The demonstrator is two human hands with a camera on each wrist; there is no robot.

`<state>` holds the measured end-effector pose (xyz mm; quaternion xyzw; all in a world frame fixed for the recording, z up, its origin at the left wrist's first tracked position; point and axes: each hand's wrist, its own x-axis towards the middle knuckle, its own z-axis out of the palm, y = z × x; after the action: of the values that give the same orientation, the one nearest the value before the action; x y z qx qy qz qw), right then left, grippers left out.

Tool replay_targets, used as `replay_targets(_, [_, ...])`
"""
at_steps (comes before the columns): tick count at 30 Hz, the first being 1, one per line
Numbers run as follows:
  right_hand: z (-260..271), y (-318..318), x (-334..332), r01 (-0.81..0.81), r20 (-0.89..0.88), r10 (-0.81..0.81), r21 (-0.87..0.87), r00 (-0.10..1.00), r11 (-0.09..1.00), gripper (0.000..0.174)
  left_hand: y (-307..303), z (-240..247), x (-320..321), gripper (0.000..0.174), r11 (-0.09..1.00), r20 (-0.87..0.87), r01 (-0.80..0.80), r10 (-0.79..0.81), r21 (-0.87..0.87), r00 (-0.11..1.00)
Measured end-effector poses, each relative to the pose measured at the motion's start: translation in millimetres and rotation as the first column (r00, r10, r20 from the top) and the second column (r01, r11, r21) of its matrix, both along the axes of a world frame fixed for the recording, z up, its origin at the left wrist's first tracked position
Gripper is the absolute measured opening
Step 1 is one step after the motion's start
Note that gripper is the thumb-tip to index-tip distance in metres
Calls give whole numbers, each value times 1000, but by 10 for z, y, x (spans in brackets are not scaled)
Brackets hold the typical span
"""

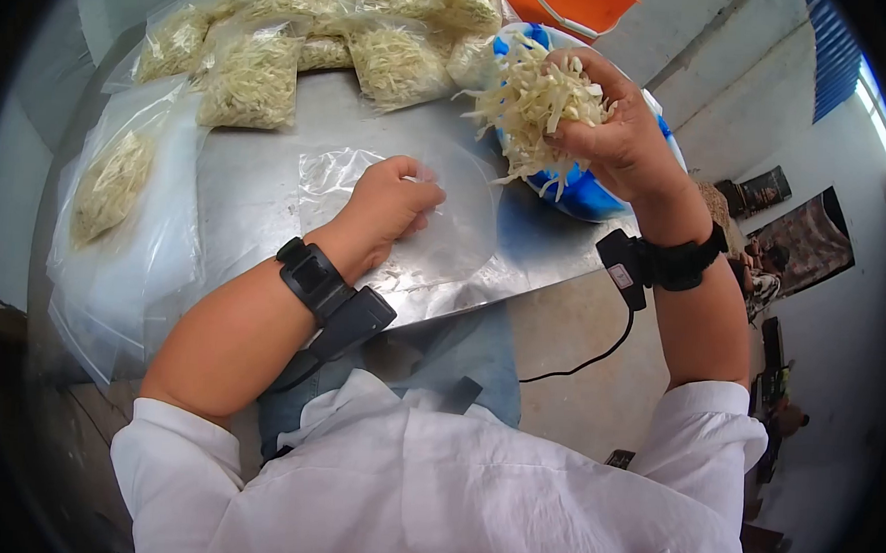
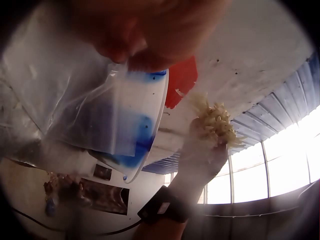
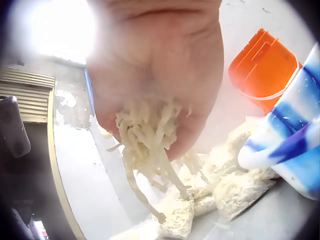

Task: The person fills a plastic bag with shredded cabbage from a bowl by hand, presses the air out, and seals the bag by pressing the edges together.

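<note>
While aloft, sprouts (image 1: pixel 527 101) inside right grip (image 1: pixel 621 136)

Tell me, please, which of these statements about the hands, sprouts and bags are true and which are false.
1. The right hand grips a bunch of sprouts. True.
2. The left hand holds a knife. False: it holds the empty bag on the table.
3. Filled bags lie at the table's far side. True.
4. The bowl is green. False: it is blue and white.
5. The sprouts are above the bowl. True.
</note>
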<state>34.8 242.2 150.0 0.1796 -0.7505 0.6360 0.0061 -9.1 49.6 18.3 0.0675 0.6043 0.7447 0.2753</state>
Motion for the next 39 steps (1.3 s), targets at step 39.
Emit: replay_targets(39, [-798, -295, -279, -155, 67, 196, 864, 978, 479, 57, -51, -67, -30, 8, 995, -538, -95, 68, -23, 840])
